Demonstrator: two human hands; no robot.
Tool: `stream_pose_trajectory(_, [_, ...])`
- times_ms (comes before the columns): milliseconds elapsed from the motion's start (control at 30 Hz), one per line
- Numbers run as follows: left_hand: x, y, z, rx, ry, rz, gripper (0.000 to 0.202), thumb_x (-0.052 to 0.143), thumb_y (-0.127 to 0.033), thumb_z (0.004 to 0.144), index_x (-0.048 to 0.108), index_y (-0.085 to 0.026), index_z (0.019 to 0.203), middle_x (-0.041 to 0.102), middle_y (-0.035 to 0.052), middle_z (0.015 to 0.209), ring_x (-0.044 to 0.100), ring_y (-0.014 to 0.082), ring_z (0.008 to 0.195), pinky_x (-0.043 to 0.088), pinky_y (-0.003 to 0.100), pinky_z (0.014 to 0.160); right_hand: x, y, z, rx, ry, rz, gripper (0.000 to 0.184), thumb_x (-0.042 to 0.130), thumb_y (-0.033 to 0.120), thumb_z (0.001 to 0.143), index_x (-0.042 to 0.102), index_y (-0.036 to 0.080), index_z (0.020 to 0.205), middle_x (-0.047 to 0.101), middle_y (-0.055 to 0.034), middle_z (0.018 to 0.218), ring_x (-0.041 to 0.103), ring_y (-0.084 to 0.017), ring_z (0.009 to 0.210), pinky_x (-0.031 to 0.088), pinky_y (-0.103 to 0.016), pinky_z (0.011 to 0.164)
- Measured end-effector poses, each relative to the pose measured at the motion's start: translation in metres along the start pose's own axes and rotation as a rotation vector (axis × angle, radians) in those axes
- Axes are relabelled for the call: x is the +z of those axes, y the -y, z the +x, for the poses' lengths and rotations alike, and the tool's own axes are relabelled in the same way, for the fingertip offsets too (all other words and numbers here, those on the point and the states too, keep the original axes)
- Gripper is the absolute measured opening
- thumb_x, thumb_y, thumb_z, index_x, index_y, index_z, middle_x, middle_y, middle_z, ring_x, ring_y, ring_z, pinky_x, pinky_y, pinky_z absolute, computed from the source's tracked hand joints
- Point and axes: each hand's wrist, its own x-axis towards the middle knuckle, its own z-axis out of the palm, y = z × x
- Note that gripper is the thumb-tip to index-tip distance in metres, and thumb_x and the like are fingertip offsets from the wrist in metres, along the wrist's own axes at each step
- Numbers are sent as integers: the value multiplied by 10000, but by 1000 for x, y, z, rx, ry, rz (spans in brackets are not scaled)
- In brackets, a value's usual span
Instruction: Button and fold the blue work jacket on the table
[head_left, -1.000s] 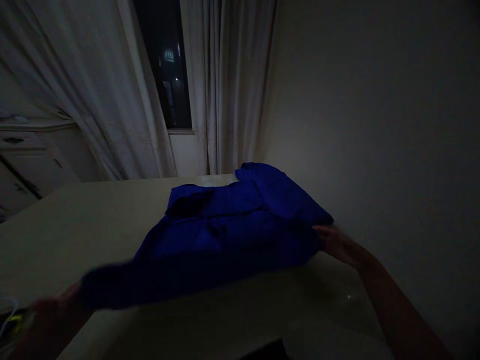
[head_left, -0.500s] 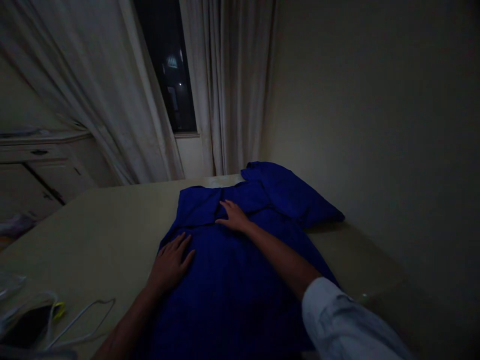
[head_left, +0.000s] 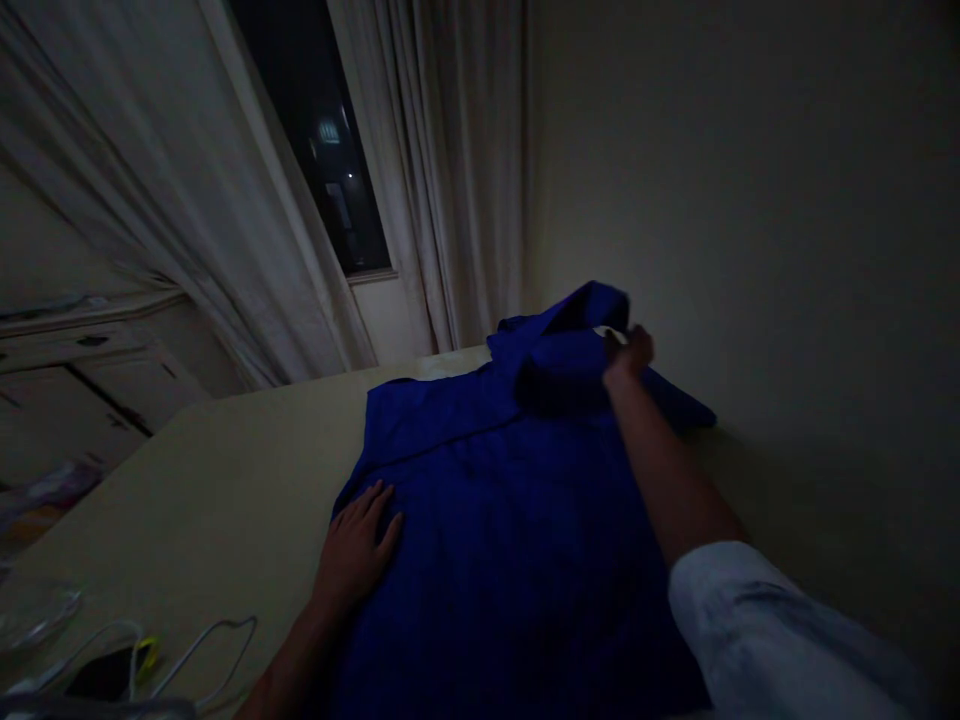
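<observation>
A deep blue shirt [head_left: 480, 560] lies spread over the table, its near end running out of the bottom of the view. On its left edge rests my left hand [head_left: 356, 545], flat, with the fingers stretched out over the cloth. My right hand [head_left: 631, 352] is at the far right of the shirt, closed on a raised fold of the fabric. That lifted piece, seemingly a sleeve [head_left: 574, 320], curves up in a loop above the rest. Motion and dim light blur the fingers of this hand. Beneath it, more blue cloth sticks out to the right.
The pale table [head_left: 225, 480] reaches to a wall [head_left: 750, 250] on the right. White cables [head_left: 225, 625], a black object [head_left: 105, 675] and clear plastic [head_left: 37, 610] lie at the near left. Behind are curtains [head_left: 450, 180], a dark window [head_left: 322, 140] and a cabinet [head_left: 97, 370].
My right hand has moved right and away from the shirt's middle, lifting a folded piece of it. My left hand has stayed on the left edge. The view has shifted slightly.
</observation>
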Motion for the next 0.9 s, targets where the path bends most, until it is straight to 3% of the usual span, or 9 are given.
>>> stream_pose_trajectory(33, [-1,-1,0,2,4,14,586,392,-506,1048,573,-176,1496,547,109,1588,526,298,1442,398,501,1209,-35,-17,4,89,-151,6,518,223,547,1057,616,210,1073,611,-58,919,701,-220,901,586,-399,812])
stream_pose_trajectory(67, [-2,-2,0,4,11,36,581,379,-493,1050,571,-172,1494,546,112,1587,524,299,1441,402,496,1203,-65,-34,2,254,-449,72,487,270,599,1034,602,243,1007,579,-33,895,715,-223,843,599,-409,775])
stream_pose_trajectory(167, [-15,-13,9,28,68,160,534,363,-432,1042,607,-155,1428,607,148,1506,580,330,1360,455,507,1126,-113,-83,-34,396,-710,90,403,297,590,1020,528,262,1059,577,-42,978,722,-226,852,610,-446,793])
stream_pose_trajectory(300, [-39,-56,50,61,180,344,435,345,-359,1031,709,-137,1119,725,184,1150,678,375,1084,519,544,941,-99,-121,-86,390,-641,-33,420,456,579,963,539,217,1159,652,-92,1069,710,-224,872,587,-459,883])
stream_pose_trajectory(367, [-39,-86,78,112,148,314,431,336,-339,1043,700,-140,1161,705,190,1225,658,368,1139,516,531,964,-86,-126,-96,308,-542,-178,464,492,559,950,572,184,1210,675,-135,1119,697,-242,913,562,-472,921])
stream_pose_trajectory(500, [-6,-148,128,254,89,82,484,378,-393,1070,574,-240,1485,457,158,1631,489,337,1448,425,509,1154,-78,-125,-100,116,-355,-380,463,481,499,976,624,163,1261,680,-180,1209,657,-266,987,526,-478,966])
stream_pose_trajectory(667, [42,-203,176,225,216,-44,541,334,-538,1081,519,-358,1557,290,107,1738,278,373,1591,327,585,1226,-78,-126,-106,29,-240,-495,377,482,430,996,684,168,1176,688,-172,1151,623,-285,1019,487,-485,1007])
stream_pose_trajectory(800, [40,-197,206,164,226,-77,565,328,-466,1087,551,-186,1525,535,189,1575,503,347,1461,378,546,1212,-79,-128,-108,43,-205,-522,325,498,381,985,707,165,1110,683,-168,1129,605,-292,1045,476,-472,1012])
stream_pose_trajectory(900, [-1,-147,221,-36,6,-214,565,367,-415,1071,532,-81,1495,546,193,1564,493,299,1470,385,439,1233,-79,-127,-107,80,-184,-522,303,508,358,977,711,165,1091,672,-167,1129,595,-292,1061,465,-464,1020])
